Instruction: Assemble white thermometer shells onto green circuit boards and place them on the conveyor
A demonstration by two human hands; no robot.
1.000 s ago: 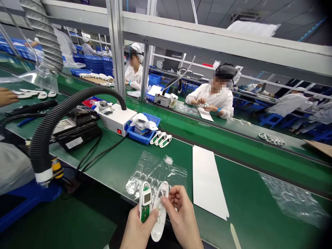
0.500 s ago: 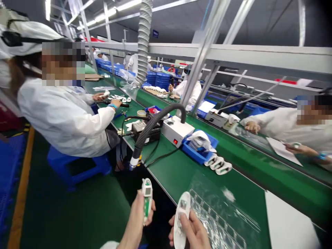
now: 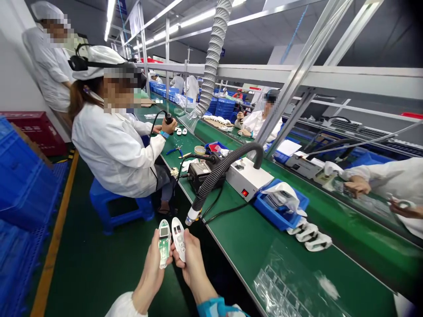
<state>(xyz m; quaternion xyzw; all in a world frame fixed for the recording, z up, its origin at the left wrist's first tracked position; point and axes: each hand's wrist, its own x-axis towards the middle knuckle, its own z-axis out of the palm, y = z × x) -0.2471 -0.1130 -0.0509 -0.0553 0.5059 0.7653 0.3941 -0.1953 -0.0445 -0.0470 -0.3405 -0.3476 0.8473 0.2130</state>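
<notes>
My left hand [image 3: 153,257] is closed around a white casing half with a green circuit board [image 3: 164,246] and a small grey display, its open side facing me. Close beside it, my right hand [image 3: 193,255] grips a white oval cover [image 3: 178,240] that has a dark window and round buttons. The two pieces are upright, almost side by side, with a narrow gap between them. Just above the cover hangs the metal nozzle [image 3: 191,217] of a black flexible hose [image 3: 221,169], apart from both hands.
A white box with a red switch [image 3: 246,182] stands on the green bench, beside a blue bin [image 3: 280,209] of white parts. White shells [image 3: 312,235] and a clear plastic tray [image 3: 280,286] lie nearer. A co-worker [image 3: 115,145] sits at left on a blue stool [image 3: 120,209].
My right hand has moved left and up with the cover, bringing it next to the circuit board piece. My left hand has shifted slightly left. The camera has turned left.
</notes>
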